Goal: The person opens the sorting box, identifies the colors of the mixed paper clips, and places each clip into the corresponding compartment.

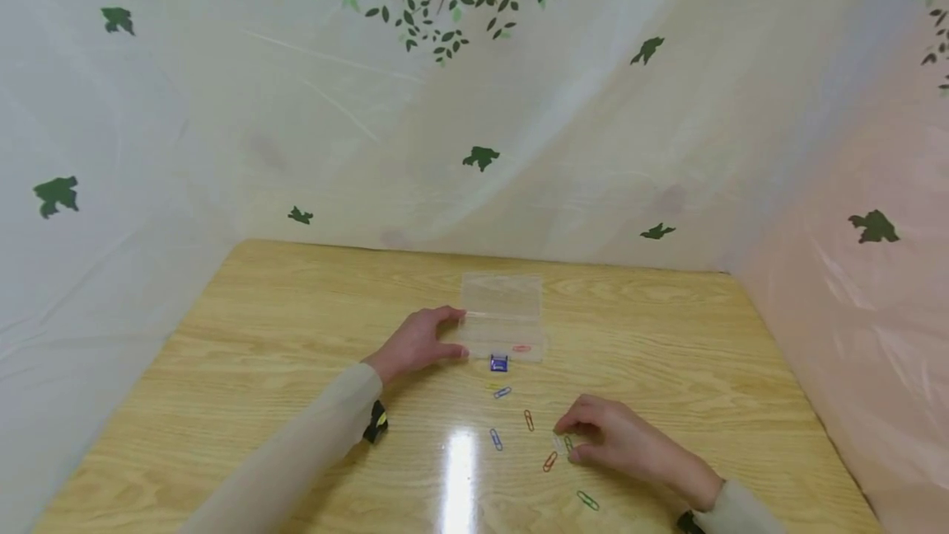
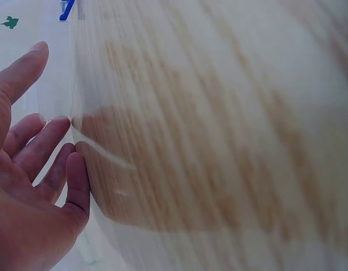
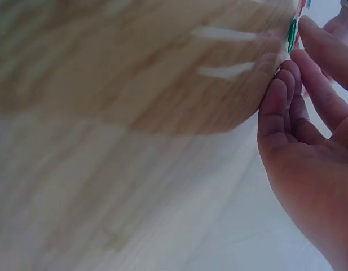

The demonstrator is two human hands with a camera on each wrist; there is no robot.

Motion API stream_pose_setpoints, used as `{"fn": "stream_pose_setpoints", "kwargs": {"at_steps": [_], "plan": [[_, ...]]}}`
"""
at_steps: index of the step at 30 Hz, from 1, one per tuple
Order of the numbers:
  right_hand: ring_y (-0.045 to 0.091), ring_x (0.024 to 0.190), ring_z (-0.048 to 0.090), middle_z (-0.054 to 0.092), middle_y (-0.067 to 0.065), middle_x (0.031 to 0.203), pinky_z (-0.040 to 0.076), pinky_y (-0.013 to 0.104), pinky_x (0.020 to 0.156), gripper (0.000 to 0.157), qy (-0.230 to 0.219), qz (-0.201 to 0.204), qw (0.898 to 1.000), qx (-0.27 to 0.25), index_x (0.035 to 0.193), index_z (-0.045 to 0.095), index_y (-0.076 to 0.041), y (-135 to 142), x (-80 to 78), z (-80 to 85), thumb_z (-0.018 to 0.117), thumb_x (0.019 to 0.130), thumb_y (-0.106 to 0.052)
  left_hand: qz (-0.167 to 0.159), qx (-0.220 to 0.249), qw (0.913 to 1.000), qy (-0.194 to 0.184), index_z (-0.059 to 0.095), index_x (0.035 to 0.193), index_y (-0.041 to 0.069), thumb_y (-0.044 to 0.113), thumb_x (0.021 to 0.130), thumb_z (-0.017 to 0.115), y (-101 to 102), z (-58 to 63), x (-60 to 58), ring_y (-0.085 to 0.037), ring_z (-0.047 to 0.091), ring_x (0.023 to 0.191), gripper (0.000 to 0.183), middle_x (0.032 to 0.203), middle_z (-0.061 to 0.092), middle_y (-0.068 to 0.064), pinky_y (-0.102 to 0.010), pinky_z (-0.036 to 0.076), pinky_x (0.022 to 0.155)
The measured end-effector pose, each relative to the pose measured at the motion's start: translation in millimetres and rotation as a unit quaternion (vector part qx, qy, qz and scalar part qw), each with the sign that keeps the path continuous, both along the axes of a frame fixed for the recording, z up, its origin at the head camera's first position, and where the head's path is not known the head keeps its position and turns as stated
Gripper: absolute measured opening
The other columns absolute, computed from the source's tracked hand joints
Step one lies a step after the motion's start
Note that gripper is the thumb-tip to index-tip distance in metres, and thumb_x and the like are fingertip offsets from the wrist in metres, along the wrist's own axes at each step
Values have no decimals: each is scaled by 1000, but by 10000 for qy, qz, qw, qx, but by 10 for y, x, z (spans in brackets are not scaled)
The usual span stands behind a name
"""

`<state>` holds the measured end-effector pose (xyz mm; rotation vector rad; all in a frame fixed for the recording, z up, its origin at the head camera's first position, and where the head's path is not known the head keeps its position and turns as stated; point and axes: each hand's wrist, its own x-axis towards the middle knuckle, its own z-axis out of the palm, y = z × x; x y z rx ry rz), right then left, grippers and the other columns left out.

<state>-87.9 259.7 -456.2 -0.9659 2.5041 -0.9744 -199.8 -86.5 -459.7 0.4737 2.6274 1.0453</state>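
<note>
My left hand [image 1: 418, 343] is at the left side of a clear plastic box [image 1: 504, 328] with its lid laid back, thumb and fingers spread at its edge. A red paper clip [image 1: 521, 348] lies inside the box. At the box's front edge sits a small blue clasp-like piece [image 1: 499, 363]. My right hand [image 1: 619, 439] reaches down to the table, thumb and forefinger apart around a white paper clip [image 1: 558, 442] and a green paper clip [image 1: 568, 444]. In the right wrist view, the green clip [image 3: 292, 35] shows by the fingertips. A red paper clip [image 1: 549, 461] lies beside them.
On the wooden table [image 1: 296, 295] lie more paper clips: a blue one [image 1: 502, 392] beside a yellow one [image 1: 493, 386], another blue one [image 1: 496, 439], a reddish-brown one [image 1: 529, 420] and a green one [image 1: 588, 500]. A pale curtain [image 1: 356, 147] with leaf prints surrounds the table.
</note>
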Motion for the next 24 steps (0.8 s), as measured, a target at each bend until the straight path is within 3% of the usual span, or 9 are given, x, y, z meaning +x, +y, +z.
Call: {"fn": "stream_pose_setpoints", "kwargs": {"at_steps": [12,24], "plan": [[1,90,59,65,-13,99,56,24,78,18,-315,-261,9989,244,103,71,-17,-26,-41,4,83,90,-19,61,-76,10000,-21,56,148,10,31,88,85,0,-26,-9,-34,44,145,70,152,54,-11,-50,34,122],[-2,71,50,57,-16,81,47,20,59,16,-454,-487,9975,237,90,66,-20,-9,-62,5,82,90,-21,71,-78,9999,-43,56,148,11,31,89,84,0,-35,-15,-34,43,145,69,153,54,-10,-50,33,122]]}}
